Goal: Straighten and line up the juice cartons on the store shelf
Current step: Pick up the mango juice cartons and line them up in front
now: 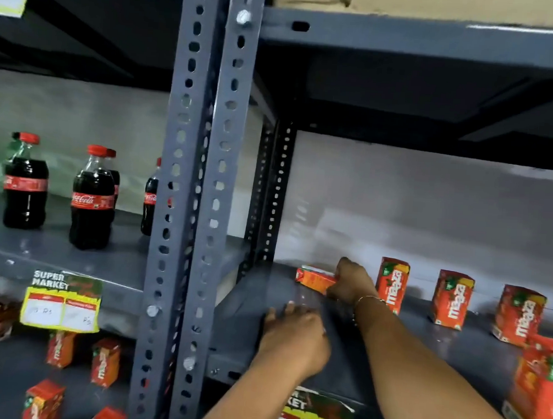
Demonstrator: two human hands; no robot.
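Observation:
Orange-red juice cartons stand on the grey shelf (pixel 474 350) on the right. One carton (pixel 314 279) lies on its side at the back left, and my right hand (pixel 350 283) is shut on its right end. Three upright cartons stand in a rough row to the right: the first (pixel 392 283) just behind my wrist, another (pixel 451 303), and a third (pixel 518 316). A larger-looking carton (pixel 542 394) stands near the front right edge. My left hand (pixel 294 336) rests on the shelf near its front left, fingers loosely spread, holding nothing.
Two grey perforated uprights (pixel 200 204) divide the racks. Cola bottles (pixel 92 198) stand on the left shelf. More juice cartons (pixel 104 362) sit on the lower left shelf. Yellow price tags (pixel 62 305) hang on shelf edges. A shelf (pixel 411 38) above limits headroom.

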